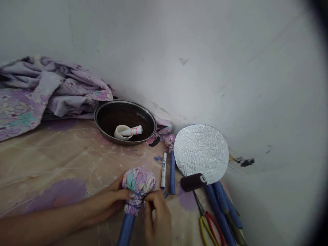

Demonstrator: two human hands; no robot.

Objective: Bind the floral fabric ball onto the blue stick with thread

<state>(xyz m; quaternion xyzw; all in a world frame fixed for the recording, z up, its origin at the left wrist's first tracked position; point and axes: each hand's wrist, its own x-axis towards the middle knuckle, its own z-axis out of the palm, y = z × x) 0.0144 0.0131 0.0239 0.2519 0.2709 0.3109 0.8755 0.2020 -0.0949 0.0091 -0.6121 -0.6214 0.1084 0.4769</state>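
A blue-wrapped stick (pixel 126 230) with a rounded head (pixel 140 179) covered in purple floral cloth stands tilted in front of me. My left hand (pixel 114 198) is closed around the neck of the head, its thumb pressed on the gathered cloth. Dark thread (pixel 135 195) is wound round this neck. On the other side, my right hand (pixel 157 215) pinches close against the neck, at the thread; its fingertips are partly hidden. To the right lie a spool of dark thread (pixel 192 182) and red-and-yellow-handled pliers (pixel 205 214).
A dark pan (pixel 125 140) holds a white cup with a rolled paper. Floral fabric (pixel 64 85) is heaped at the left. A marker (pixel 163 171), another cloth-headed stick (pixel 172 174), a silvery disc (pixel 201 150) and several blue sticks (pixel 221 208) lie right, near the wall.
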